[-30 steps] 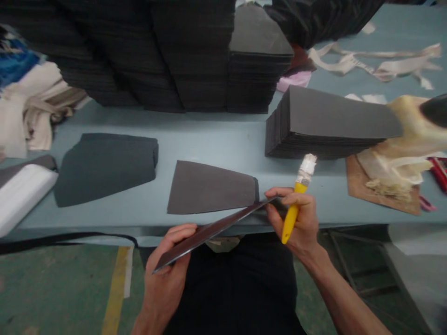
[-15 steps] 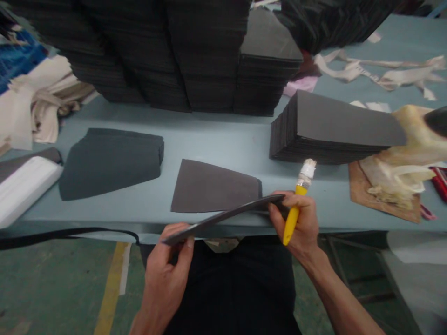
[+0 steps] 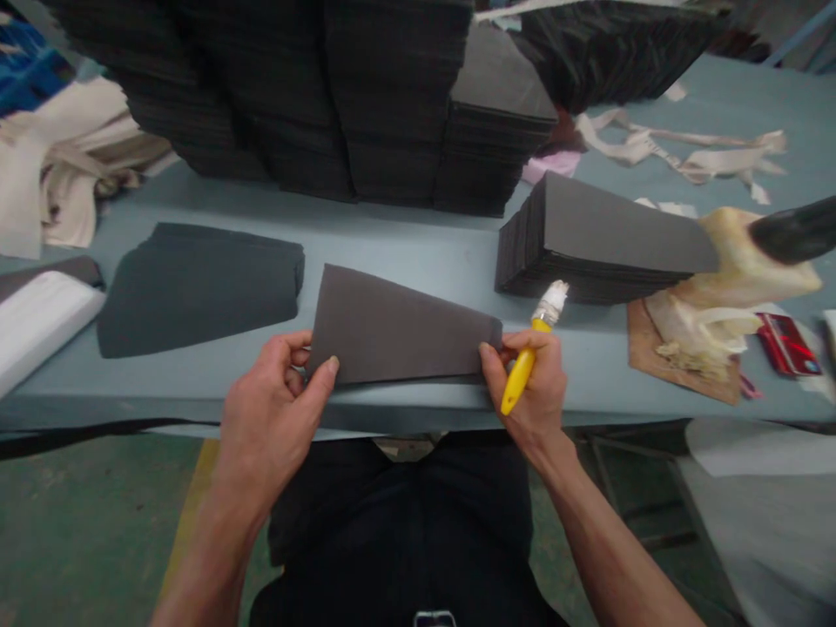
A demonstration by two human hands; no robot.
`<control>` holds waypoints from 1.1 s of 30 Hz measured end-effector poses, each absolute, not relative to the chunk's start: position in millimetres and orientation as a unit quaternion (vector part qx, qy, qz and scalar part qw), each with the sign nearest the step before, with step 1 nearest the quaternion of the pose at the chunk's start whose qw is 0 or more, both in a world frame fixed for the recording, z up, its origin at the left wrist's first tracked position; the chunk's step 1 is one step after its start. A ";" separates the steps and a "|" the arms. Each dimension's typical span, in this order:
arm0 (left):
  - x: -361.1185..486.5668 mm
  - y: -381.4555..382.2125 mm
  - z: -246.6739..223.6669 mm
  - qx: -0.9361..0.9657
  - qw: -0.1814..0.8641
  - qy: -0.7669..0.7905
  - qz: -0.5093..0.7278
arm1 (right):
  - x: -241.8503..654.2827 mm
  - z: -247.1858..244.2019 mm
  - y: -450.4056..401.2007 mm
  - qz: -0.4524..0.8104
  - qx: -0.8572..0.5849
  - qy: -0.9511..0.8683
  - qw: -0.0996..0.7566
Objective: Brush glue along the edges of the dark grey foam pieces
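Grey panel (image 3: 401, 331) has tilted flatter; left hand (image 3: 278, 405) pinches wide end, right hand (image 3: 541, 392) narrow end and brush (image 3: 520, 376).

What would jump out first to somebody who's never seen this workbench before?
Probably the yellow-handled brush, white-tipped and slanting out of the right hand. Next, the dark gray panel, held at its ends by that hand and the left hand near the front of the table. Beyond it, tall dark stacks rise across the upper left and middle.

No legible text or numbers, marks on the red packet (image 3: 785, 343) — small, blurred (unreadable)
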State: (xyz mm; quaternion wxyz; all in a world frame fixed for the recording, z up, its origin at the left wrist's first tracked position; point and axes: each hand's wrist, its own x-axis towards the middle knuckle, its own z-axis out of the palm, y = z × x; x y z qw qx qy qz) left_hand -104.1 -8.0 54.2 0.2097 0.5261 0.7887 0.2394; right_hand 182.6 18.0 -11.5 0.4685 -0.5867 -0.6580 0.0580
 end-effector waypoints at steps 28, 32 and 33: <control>-104.5 11.0 57.6 0.572 0.195 0.791 0.096 | 172.2 -20.3 25.2 -0.008 -0.591 -0.672 0.447; -103.4 12.0 57.5 0.588 0.179 0.785 0.077 | 171.1 -18.1 26.4 -0.016 -0.571 -0.695 0.436; -103.8 12.2 56.2 0.591 0.176 0.784 0.075 | 171.2 -17.4 26.6 -0.018 -0.563 -0.703 0.434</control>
